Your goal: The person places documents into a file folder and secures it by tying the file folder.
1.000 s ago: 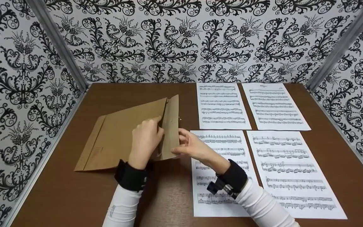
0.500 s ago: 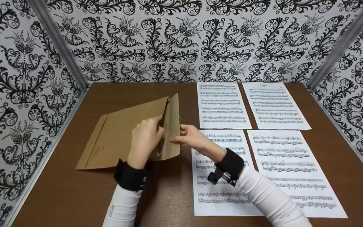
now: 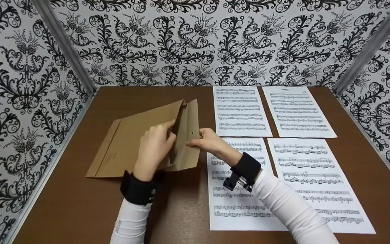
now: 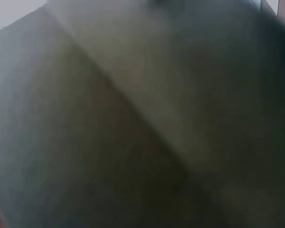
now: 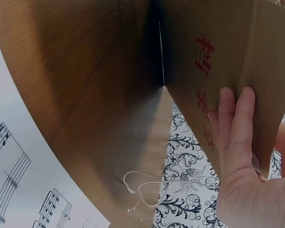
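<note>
A brown kraft paper document envelope (image 3: 130,142) is propped at a slant on the left half of the table, with its mouth to the right and its flap (image 3: 190,149) standing raised. My left hand (image 3: 154,145) grips the edge of the envelope's mouth, its fingers partly hidden. On the flap, my right hand (image 3: 212,144) pinches the outer edge, thumb on the inside face. The right wrist view shows its fingers (image 5: 242,118) lying along the outside, beside red characters, and a thin white string (image 5: 154,183) hanging loose. Blurred brown paper (image 4: 133,118) fills the left wrist view.
Several sheets of printed music lie in two rows on the right half of the brown table (image 3: 181,217), including a back sheet (image 3: 239,112) and a front right sheet (image 3: 317,169). My right forearm is over the front sheets. Patterned walls (image 3: 195,44) enclose the table.
The flap has been drawn further away from the envelope's mouth, so the opening looks wider. My right hand has shifted slightly up and right along the flap's edge; the left keeps its grip.
</note>
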### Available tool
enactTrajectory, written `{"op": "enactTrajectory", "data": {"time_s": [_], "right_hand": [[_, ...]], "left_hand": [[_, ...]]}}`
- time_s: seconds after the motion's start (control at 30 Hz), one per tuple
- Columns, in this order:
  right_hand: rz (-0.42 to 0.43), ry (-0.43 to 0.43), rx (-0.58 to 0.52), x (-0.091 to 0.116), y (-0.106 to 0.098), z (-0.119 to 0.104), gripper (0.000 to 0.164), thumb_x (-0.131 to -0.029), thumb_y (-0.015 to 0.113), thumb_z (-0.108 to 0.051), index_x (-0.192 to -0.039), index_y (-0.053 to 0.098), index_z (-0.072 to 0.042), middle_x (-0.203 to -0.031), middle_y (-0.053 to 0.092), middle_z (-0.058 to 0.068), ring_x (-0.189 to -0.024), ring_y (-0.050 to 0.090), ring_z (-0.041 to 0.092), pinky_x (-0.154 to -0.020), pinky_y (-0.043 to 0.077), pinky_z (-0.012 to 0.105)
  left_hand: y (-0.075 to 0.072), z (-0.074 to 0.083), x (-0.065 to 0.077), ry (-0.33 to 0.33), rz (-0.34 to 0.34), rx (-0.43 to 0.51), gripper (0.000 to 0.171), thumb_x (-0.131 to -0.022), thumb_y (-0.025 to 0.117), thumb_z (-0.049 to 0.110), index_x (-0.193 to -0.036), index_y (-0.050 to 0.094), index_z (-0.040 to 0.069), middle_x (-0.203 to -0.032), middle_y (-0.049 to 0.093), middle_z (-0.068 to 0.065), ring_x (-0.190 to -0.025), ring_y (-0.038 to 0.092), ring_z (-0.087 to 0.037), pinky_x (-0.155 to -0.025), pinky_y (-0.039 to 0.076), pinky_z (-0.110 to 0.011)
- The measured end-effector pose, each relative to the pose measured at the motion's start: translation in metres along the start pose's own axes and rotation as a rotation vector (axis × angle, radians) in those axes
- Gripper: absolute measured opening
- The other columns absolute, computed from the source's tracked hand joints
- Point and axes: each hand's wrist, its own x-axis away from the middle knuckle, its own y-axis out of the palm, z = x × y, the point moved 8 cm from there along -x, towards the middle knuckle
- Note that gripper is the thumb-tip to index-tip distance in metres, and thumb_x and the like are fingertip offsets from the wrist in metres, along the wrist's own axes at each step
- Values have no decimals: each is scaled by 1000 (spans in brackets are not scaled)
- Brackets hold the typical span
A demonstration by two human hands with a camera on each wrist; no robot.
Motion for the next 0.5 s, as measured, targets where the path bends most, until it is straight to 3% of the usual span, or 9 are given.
{"op": "enactTrajectory", "data": {"time_s": [0.07, 0.13, 0.23, 0.33, 0.5], "right_hand": [[-3, 4, -6, 0, -1, 1, 32, -90, 68, -3, -119, 66, 10, -103, 79, 16, -77, 74, 9, -78, 62, 26], [2, 5, -8, 0, -2, 2, 32, -89, 68, -2, -118, 66, 11, -105, 78, 18, -76, 74, 9, -78, 63, 26], [7, 12, -15, 0, -3, 3, 32, -89, 68, -1, -118, 65, 13, -108, 77, 23, -76, 75, 10, -78, 63, 28], [7, 22, -30, 1, -3, 4, 32, -89, 67, 1, -118, 65, 13, -107, 77, 22, -74, 75, 10, -78, 64, 29], [8, 30, -51, 1, -4, 5, 29, -89, 67, 1, -116, 65, 12, -98, 79, 14, -73, 75, 11, -76, 64, 30]], "left_hand": [[-3, -1, 0, 1, 10, 18, 45, -96, 58, 8, -141, 62, 10, -69, 53, -7, -48, 26, -11, -46, 22, -24], [-7, -2, 1, 2, 23, 32, 45, -97, 57, 8, -141, 62, 10, -74, 60, -8, -49, 28, -11, -46, 23, -24], [-12, -3, 3, 8, 38, 55, 45, -97, 56, 8, -142, 61, 10, -98, 75, -15, -48, 28, -11, -46, 22, -24], [-17, -3, 5, 18, 53, 66, 45, -98, 56, 8, -143, 60, 10, -116, 76, -16, -46, 26, -10, -46, 20, -24], [-26, -1, 9, 28, 79, 72, 45, -99, 56, 8, -144, 59, 10, -114, 77, -16, -47, 28, -10, -47, 19, -23]]}}
